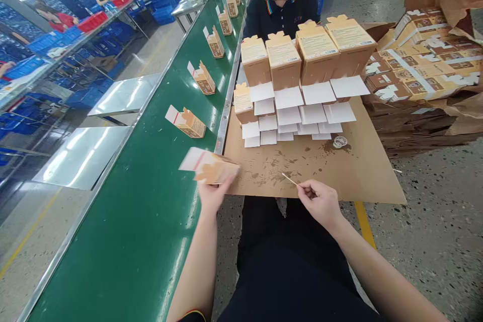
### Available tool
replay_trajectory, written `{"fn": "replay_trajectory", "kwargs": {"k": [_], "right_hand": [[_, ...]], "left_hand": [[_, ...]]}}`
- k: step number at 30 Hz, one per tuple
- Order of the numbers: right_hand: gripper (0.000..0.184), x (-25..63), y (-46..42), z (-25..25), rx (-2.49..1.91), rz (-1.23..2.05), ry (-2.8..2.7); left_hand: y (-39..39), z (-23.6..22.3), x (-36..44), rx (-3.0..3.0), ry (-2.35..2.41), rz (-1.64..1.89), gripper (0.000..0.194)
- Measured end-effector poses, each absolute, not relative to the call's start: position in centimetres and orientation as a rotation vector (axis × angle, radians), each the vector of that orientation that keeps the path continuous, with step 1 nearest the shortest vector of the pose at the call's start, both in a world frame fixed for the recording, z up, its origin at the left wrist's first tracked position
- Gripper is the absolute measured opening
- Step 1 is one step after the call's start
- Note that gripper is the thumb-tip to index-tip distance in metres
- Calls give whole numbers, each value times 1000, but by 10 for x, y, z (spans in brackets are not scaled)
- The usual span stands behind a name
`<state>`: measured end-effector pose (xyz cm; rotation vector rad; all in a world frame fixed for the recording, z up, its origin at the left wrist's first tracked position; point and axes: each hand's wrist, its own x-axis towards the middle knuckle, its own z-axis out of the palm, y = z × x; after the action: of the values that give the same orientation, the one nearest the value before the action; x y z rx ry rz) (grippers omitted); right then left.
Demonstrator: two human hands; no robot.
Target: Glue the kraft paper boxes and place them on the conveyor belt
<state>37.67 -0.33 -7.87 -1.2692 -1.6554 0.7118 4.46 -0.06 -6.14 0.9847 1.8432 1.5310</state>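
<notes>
My left hand [214, 192] grips a small brown carton [213, 168] over the near right edge of the green belt. The carton is blurred by motion, and its white flap with a red stripe points left. Between the fingers of my right hand [319, 201] is a cotton swab [290, 179], its tip pointing up and left above the stained cardboard sheet [362, 171]. A small clear round cup [340, 142] sits on that sheet, with dark wet spots around it. Behind it stand stacked cartons [281, 58] with white flaps [319, 93] sticking out toward me.
The green conveyor belt [124, 241] runs along my left, with several open cartons [190, 123] standing in a line. A co-worker [283, 10] sits behind the stack. Flattened cartons [426, 60] lie bundled at right. Metal tables [83, 156] stand left of the belt.
</notes>
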Motion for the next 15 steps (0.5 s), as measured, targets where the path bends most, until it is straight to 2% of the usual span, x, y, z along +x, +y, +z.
{"fn": "replay_trajectory", "kwargs": {"k": [5, 11, 13, 15], "right_hand": [[29, 390, 1, -76, -1300, 697, -1609], [28, 391, 14, -68, -1276, 657, -1584], [31, 398, 14, -65, -1296, 635, -1574], [32, 406, 13, -63, -1336, 606, -1557]], "left_hand": [[1, -51, -52, 910, 2010, 1827, 111], [-5, -74, -79, 798, 2141, 1667, 105], [-14, -77, -70, 866, 2251, 1863, 97], [-17, -74, -55, 1033, 2346, 2138, 78]]}}
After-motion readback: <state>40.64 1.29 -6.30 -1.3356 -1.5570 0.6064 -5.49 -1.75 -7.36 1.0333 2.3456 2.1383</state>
